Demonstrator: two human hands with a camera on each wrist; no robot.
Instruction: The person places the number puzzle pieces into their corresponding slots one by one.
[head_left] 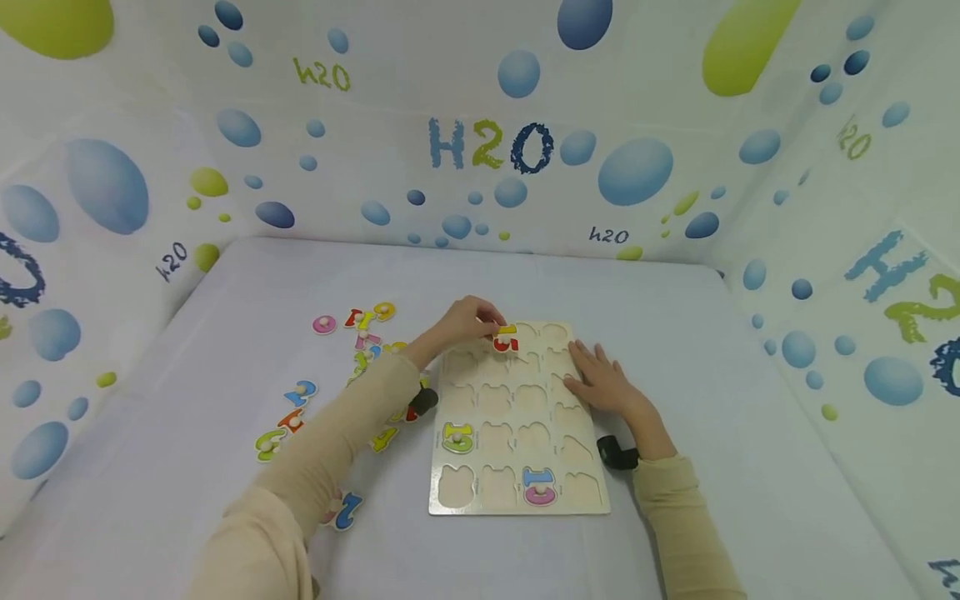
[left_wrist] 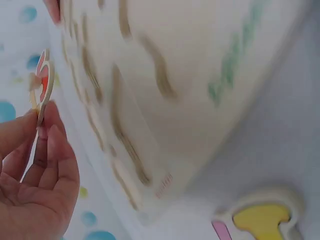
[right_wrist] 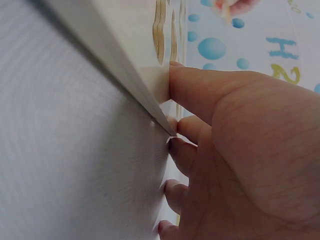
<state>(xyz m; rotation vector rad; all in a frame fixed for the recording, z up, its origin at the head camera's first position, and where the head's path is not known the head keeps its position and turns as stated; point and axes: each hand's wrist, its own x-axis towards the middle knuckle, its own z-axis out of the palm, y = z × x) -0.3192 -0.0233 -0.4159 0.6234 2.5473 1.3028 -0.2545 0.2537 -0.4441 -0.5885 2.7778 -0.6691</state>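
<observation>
My left hand (head_left: 477, 319) pinches a yellow-and-red wooden number puzzle piece (head_left: 506, 339) by its edge. In the left wrist view the piece (left_wrist: 46, 82) stands on edge between thumb and fingertips, its knob facing left. It is over the upper part of the wooden puzzle board (head_left: 517, 508), which has rows of shaped recesses. A yellow-and-green number piece (head_left: 458, 438) and a blue-and-pink number piece (head_left: 539, 487) sit in lower recesses. At the board's right edge rests my right hand (head_left: 606, 382), fingers extended; its thumb (right_wrist: 200, 87) lies on the board's top in the right wrist view.
Loose number pieces lie left of the board, some hidden under my left arm. Among them are a pink piece (head_left: 324, 324), a light-blue piece (head_left: 302, 392), a green piece (head_left: 267, 445) and a blue piece (head_left: 348, 511). A patterned white sheet (head_left: 360, 158) stands behind.
</observation>
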